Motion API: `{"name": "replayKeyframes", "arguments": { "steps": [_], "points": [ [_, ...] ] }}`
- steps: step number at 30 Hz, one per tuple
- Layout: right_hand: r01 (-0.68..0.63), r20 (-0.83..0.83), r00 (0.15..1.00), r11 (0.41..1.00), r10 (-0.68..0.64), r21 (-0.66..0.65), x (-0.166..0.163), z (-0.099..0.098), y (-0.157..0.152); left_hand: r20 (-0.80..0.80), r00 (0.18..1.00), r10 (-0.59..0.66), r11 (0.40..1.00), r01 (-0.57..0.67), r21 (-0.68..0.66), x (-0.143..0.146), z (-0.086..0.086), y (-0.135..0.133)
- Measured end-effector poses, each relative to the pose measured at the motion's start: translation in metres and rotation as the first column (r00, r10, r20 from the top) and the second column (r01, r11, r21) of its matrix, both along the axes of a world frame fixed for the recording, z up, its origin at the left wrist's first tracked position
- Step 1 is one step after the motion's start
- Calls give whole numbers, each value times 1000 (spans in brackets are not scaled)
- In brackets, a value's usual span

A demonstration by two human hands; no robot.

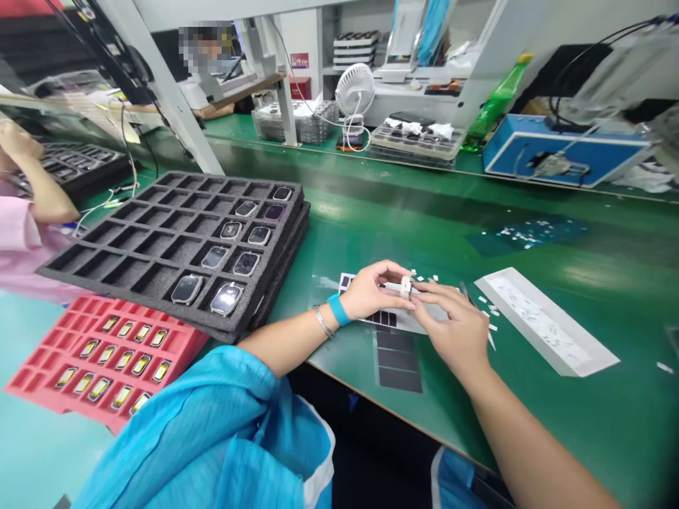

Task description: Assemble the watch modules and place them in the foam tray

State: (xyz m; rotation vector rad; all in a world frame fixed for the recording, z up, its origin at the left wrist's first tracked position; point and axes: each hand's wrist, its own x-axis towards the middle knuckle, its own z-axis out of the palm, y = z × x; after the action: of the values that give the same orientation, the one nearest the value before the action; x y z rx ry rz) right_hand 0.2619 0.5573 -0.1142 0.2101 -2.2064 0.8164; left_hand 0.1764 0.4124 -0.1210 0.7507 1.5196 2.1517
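Note:
A small pale, squarish part [406, 285], seen edge-on and resembling a watch case, is gripped between my two hands above the green bench. My left hand [368, 291], with a blue wristband and a bangle, pinches it from the left. On the other side, the fingers of my right hand [457, 329] close against it; they partly hide it. Beneath the hands lies a white sheet [411, 324] with black rectangles. Dark film pieces [397, 360] lie at the bench's near edge. Small white bits [493, 309] are scattered by my right hand.
At left, a black foam tray [183, 178] holds several watches in its right-hand columns; a red tray [185, 339] of parts sits below it. A white box [591, 362] stands right. A fan [355, 90] and blue machine [562, 148] stand behind. A co-worker's arm [50, 187] shows far left.

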Motion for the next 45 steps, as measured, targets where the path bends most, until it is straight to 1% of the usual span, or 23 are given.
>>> {"name": "replayKeyframes", "arguments": {
  "steps": [5, 9, 15, 17, 19, 21, 23, 24, 25, 26, 27, 29, 30, 31, 32, 33, 34, 35, 36, 37, 39, 42, 45],
  "points": [
    [-25, 107, 994, 998, 32, -64, -1, -1, 5, -21, 999, -25, 1000, 25, -13, -2, 0, -2],
    [-52, 85, 995, 999, 51, 11, -2, -2, 10, -49, 999, 2, 1000, -3, -24, -2, -1, -1],
    [-38, 51, 998, 992, 32, 120, -1, 1, 6, -39, 999, -13, 1000, 12, -24, -2, -1, 0],
    [-10, 48, 999, 989, 3, 146, 1, 8, 11, 7, 999, -37, 999, 37, -12, -4, 0, 0],
    [102, 69, 991, 984, -113, 149, 2, 17, 30, 95, 994, -60, 998, 58, 28, -6, 1, -1],
    [321, 175, 922, 934, -346, 156, 3, 26, 62, 208, 975, -83, 994, 67, 83, -8, 2, -3],
    [559, 340, 723, 798, -602, 224, 3, 32, 98, 317, 941, -121, 987, 81, 137, -9, 4, -5],
    [634, 409, 603, 723, -685, 276, 4, 34, 114, 361, 921, -147, 982, 94, 162, -9, 5, -6],
    [671, 456, 513, 671, -727, 314, 5, 35, 126, 391, 904, -173, 977, 108, 183, -9, 6, -7],
    [681, 482, 481, 659, -732, 321, 6, 36, 131, 407, 893, -193, 973, 120, 200, -9, 7, -8],
    [668, 494, 514, 689, -701, 282, 7, 35, 131, 411, 888, -207, 969, 128, 212, -9, 8, -9],
    [553, 502, 698, 830, -510, 75, 8, 31, 111, 402, 888, -222, 965, 141, 221, -9, 9, -10],
    [434, 490, 805, 895, -335, -100, 6, 29, 93, 394, 891, -225, 964, 146, 221, -10, 10, -10],
    [278, 495, 863, 912, -99, -300, 4, 26, 73, 387, 894, -227, 964, 151, 217, -10, 10, -10],
    [127, 482, 864, 864, 146, -488, 1, 23, 53, 379, 897, -228, 965, 157, 211, -10, 10, -10],
    [20, 444, 830, 776, 339, -630, -1, 20, 33, 370, 901, -227, 966, 160, 203, -10, 10, -10],
    [-39, 400, 778, 672, 484, -739, -2, 17, 16, 362, 905, -224, 967, 161, 196, -10, 10, -10],
    [-52, 367, 727, 579, 580, -813, -2, 15, 2, 354, 910, -218, 969, 159, 190, -10, 9, -11],
    [-26, 356, 687, 511, 633, -859, -2, 13, -7, 348, 914, -210, 971, 153, 186, -10, 9, -11],
    [24, 365, 659, 467, 657, -884, -1, 12, -11, 345, 917, -201, 972, 144, 185, -10, 9, -11],
    [141, 421, 636, 439, 647, -887, 1, 11, -9, 348, 920, -180, 975, 120, 187, -10, 8, -11],
    [205, 480, 699, 494, 531, -845, 0, 12, 8, 368, 917, -155, 978, 91, 186, -12, 7, -11],
    [143, 461, 767, 582, 446, -801, -3, 13, 20, 380, 910, -168, 976, 100, 193, -14, 7, -10]
  ]
}}
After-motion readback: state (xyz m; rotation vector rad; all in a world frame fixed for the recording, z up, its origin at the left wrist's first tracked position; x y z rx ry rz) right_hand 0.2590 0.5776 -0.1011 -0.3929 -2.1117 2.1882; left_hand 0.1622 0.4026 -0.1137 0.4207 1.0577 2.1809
